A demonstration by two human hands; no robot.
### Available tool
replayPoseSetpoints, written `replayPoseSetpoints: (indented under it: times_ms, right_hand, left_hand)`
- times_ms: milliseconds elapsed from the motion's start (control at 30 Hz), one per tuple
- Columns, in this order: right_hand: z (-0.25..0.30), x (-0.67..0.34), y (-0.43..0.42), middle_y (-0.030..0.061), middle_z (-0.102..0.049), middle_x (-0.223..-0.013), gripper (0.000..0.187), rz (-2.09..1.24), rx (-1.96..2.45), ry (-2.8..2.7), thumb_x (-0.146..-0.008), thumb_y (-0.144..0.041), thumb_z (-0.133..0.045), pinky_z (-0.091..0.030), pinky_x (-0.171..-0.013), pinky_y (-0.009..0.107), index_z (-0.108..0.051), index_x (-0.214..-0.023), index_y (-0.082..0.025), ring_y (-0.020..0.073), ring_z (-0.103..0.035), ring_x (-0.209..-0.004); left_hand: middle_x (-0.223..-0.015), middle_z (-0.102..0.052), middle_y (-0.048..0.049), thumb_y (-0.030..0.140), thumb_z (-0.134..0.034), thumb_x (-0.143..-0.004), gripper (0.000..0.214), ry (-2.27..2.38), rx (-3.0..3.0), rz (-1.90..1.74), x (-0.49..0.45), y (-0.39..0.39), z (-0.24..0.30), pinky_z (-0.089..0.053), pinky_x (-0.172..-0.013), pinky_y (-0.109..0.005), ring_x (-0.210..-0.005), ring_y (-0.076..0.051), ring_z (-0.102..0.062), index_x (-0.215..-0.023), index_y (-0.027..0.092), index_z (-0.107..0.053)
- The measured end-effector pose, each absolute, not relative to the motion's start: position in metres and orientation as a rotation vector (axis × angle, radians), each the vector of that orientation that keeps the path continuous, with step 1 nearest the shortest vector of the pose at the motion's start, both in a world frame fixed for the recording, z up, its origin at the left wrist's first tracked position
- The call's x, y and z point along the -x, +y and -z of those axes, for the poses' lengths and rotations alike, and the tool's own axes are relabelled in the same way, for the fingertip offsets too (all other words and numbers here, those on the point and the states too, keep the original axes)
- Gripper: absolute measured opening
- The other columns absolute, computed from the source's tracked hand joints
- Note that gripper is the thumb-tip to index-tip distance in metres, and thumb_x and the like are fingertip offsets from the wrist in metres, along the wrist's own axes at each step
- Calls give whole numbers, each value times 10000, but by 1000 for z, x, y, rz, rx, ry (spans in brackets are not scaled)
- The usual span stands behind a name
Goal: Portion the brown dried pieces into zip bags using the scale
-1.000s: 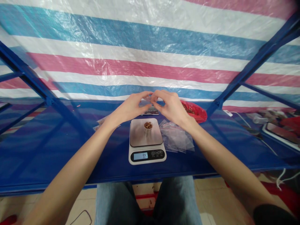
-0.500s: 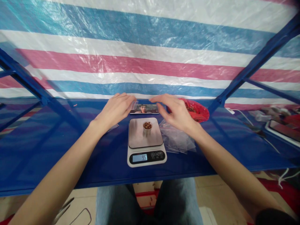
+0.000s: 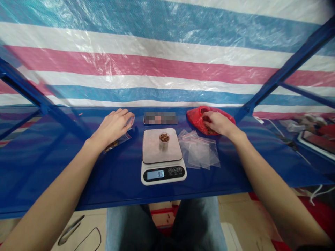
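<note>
- Two bare hands lie well apart on a blue shelf top, one on either side of a digital kitchen scale.
- Right hand: its fingers dip into the mouth of a red plastic bag at far right, among brown nuts; whether they pinch any, I cannot tell.
- Left hand: lies over a small clear zip bag at left, with nuts in its near corner; grip unclear.
- Small cup, heaped with nuts, stands on the scale platform; the display reads 95.
- Clear zip bags lie overlapping right of the scale, a phone beyond it.
- Handling: the nuts look light, hard and apt to roll, so pinch a few at a time. The cup looks light and easily tipped; take it by its wall. The thin bags look soft and slippery; hold them by the top edge.
</note>
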State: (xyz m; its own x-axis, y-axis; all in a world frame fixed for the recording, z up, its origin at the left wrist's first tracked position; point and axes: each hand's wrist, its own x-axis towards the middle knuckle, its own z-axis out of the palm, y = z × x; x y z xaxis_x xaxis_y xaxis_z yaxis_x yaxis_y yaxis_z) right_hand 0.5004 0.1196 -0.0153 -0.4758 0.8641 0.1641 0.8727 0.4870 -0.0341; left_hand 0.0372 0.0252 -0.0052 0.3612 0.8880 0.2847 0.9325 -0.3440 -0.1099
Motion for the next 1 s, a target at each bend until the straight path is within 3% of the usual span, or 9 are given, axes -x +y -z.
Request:
replayPoseSetpoints:
  times_ms: [233, 467, 633, 767, 1000]
  right_hand:
    - [18, -488, 116, 145, -800, -1031, 211, 181, 1571, -2483, -904, -87, -566, -510, -825, 364, -741, -1000, -156, 290, -738, -925]
    - [-15, -478, 98, 132, -781, -958, 123, 118, 1386, -2244, -902, -165, -626, -545, -834, 412, -749, -899, -175, 299, -734, -880]
    - [-37, -422, 58, 78, -789, -916, 85, -310, 1059, -2037, -898, -268, -733, -560, -775, 367, -755, -931, -194, 234, -721, -794]
    - [-39, -372, 27, 52, -782, -933, 54, -610, 804, -2161, -909, -231, -744, -542, -753, 313, -763, -938, -191, 197, -714, -820]
    - [-42, -349, 9, 44, -759, -950, 76, -641, 668, -2354, -954, -149, -689, -520, -776, 289, -757, -968, -181, 168, -697, -811]
  left_hand:
    - [-1090, -735, -140, 365, -378, -1039, 421, -1564, 2423, 237, -41, 27, 10, -510, -964, -471, -1092, -331, -653, -1172, 185, -735]
    - [-1097, -751, -135, 374, -384, -1034, 423, -1558, 2450, 279, -42, 26, 9, -506, -970, -472, -1084, -330, -653, -1162, 187, -741]
    - [-1068, -757, -123, 358, -397, -1022, 401, -1576, 2461, 310, -42, 27, 9, -503, -994, -466, -1068, -316, -664, -1147, 202, -745]
    - [-1087, -760, -124, 353, -389, -1020, 405, -1594, 2463, 316, -42, 27, 9, -503, -1012, -463, -1083, -312, -667, -1149, 202, -741]
    - [-1122, -764, -121, 362, -372, -1032, 406, -1602, 2456, 298, -42, 26, 8, -504, -1021, -472, -1100, -315, -662, -1145, 203, -729]
